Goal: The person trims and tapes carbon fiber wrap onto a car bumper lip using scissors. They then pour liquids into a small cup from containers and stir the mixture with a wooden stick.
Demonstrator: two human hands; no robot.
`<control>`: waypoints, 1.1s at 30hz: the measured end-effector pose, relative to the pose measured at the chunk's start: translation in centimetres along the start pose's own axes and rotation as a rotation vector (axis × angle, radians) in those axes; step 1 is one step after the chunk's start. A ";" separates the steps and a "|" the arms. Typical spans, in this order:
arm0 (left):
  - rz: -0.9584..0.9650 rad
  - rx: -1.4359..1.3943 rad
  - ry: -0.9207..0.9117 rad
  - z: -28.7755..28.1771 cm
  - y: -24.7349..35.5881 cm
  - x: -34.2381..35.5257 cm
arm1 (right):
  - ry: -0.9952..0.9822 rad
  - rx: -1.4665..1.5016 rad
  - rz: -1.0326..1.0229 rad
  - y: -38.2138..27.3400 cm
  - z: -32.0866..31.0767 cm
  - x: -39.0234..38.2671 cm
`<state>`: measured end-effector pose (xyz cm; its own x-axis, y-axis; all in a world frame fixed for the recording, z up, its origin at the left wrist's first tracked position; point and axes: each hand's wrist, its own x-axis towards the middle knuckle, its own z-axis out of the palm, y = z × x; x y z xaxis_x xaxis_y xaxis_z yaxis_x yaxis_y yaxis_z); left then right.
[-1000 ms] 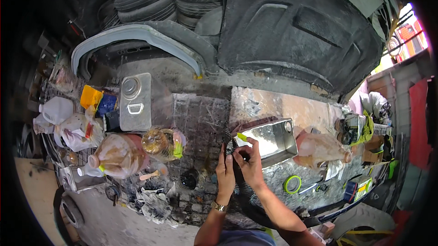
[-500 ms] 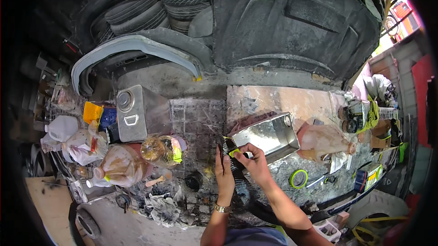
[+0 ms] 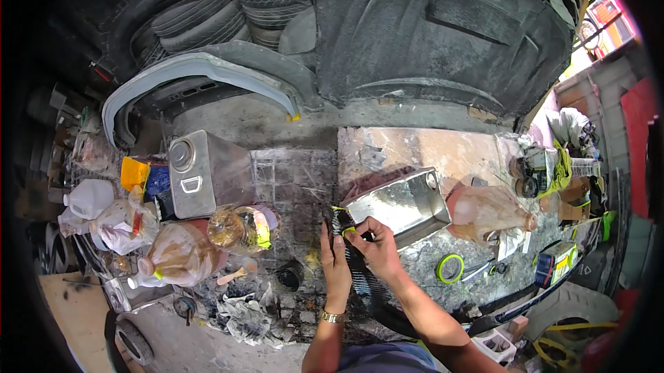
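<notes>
My left hand (image 3: 337,277), with a metal watch on its wrist, grips the left edge of a long black ribbed car part (image 3: 362,277), fingers pointing away from me and nearly straight. On that part's far end, my right hand (image 3: 379,252) pinches a small lime-yellow piece (image 3: 349,231), which looks like tape, between thumb and fingers. My fingers cover some of it. The black part runs toward me and bends off to the right along the bench edge. Just beyond my right hand lies an open, shiny metal box (image 3: 401,208), tilted on the bench.
Left on the grimy bench (image 3: 294,179) are a metal can (image 3: 197,179), brown-stained jugs (image 3: 181,252), a black cup (image 3: 290,275) and crumpled paper (image 3: 245,314). Right are a lime-green tape roll (image 3: 450,268) and another stained jug (image 3: 484,214). Car panels (image 3: 443,34) stand behind.
The whole view has shifted slightly. My right fingers have closed in over the lime-yellow piece, so less of it shows. My left hand keeps its place on the black part.
</notes>
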<state>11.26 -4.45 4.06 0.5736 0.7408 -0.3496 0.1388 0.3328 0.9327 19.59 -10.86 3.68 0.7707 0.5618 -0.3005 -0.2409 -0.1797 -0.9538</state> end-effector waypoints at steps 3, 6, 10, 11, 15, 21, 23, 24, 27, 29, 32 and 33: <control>-0.004 0.007 -0.007 -0.2 0.0 0.1 | 0.001 -0.010 0.018 0.2 0.0 0.1; -0.011 0.024 -0.014 -0.2 0.1 -0.1 | 0.048 -0.074 -0.038 0.7 0.3 0.2; -0.015 0.038 -0.052 -0.3 0.0 0.2 | 0.080 -0.181 -0.059 0.4 0.6 -0.1; -0.015 0.040 -0.053 -0.3 0.1 0.2 | 0.081 -0.179 -0.059 0.2 0.6 -0.2; 0.043 0.099 -0.003 0.1 -0.1 0.2 | 0.084 -0.329 -0.082 -1.5 0.6 -0.2; 0.104 0.207 0.057 0.4 -0.8 0.3 | 0.162 -0.489 -0.184 -1.9 0.8 -0.7; 0.104 0.221 0.054 0.5 -0.9 0.3 | 0.182 -0.502 -0.185 -2.2 0.7 -0.8; 0.112 0.212 0.053 0.5 -0.8 0.3 | 0.205 -0.518 -0.186 -3.1 0.6 -1.0; 0.134 0.220 0.048 0.4 -0.9 0.4 | 0.221 -0.524 -0.201 -3.1 -0.1 -0.9; 0.178 0.284 0.083 0.7 -0.5 0.3 | 0.180 -0.525 -0.209 -3.3 -0.4 -0.6; 0.188 0.341 0.086 0.8 -0.8 0.3 | 0.165 -0.519 -0.182 -2.2 -0.6 0.1; 0.190 0.345 0.080 0.8 -0.8 0.3 | 0.171 -0.515 -0.181 -1.8 -0.7 0.3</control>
<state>11.96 -4.96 3.28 0.5522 0.8180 -0.1613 0.3068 -0.0195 0.9516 20.65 -10.98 5.31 0.8677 0.4895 -0.0870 0.1894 -0.4872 -0.8525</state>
